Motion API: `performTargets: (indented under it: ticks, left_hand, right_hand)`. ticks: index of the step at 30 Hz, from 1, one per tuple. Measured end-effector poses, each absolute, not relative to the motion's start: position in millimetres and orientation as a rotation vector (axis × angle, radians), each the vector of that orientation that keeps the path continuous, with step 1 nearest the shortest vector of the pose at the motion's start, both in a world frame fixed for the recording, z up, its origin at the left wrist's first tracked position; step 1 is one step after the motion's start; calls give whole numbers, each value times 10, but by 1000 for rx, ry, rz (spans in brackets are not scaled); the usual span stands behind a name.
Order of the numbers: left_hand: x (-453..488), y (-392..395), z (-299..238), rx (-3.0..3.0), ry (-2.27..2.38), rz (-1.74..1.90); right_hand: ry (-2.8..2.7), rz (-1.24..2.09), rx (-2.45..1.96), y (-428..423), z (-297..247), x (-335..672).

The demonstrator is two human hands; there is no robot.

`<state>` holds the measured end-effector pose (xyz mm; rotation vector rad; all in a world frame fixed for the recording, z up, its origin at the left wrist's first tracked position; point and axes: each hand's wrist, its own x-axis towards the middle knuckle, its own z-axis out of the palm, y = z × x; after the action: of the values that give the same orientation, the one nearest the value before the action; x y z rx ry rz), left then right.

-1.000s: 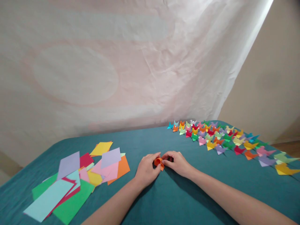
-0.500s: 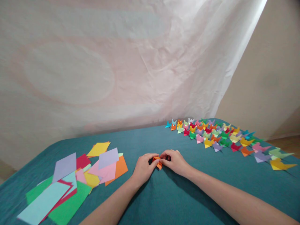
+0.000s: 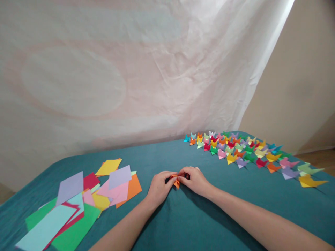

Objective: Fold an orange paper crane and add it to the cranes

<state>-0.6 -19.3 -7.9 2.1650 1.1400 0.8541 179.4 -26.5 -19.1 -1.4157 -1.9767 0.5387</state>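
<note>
A small folded piece of orange paper (image 3: 177,183) is pinched between both hands over the middle of the table. My left hand (image 3: 161,185) grips its left side with thumb and forefinger. From the right, my right hand (image 3: 193,180) pinches its upper edge, the fingers curled inward. Part of the folded paper is covered by the fingertips, so its full shape is hidden. A pointed orange tip shows below the thumbs.
Loose coloured paper sheets (image 3: 78,230) lie overlapping on the left. Rows of folded paper birds (image 3: 240,162) in many colours stand at the right and back right. A teal cloth (image 3: 157,157) covers the table, and a pale hanging sheet (image 3: 146,83) rises behind it.
The view has shifted very slightly. Both hands stay at nearly the same place, still pinching the orange folded paper.
</note>
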Motion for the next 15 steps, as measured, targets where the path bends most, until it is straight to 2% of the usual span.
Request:
performTargets:
  ticks: [15]
  left_hand:
    - [3,-218,-41,2235,1063,831]
  right_hand:
    - [-2081,389,-1462,-301,-170,1788]
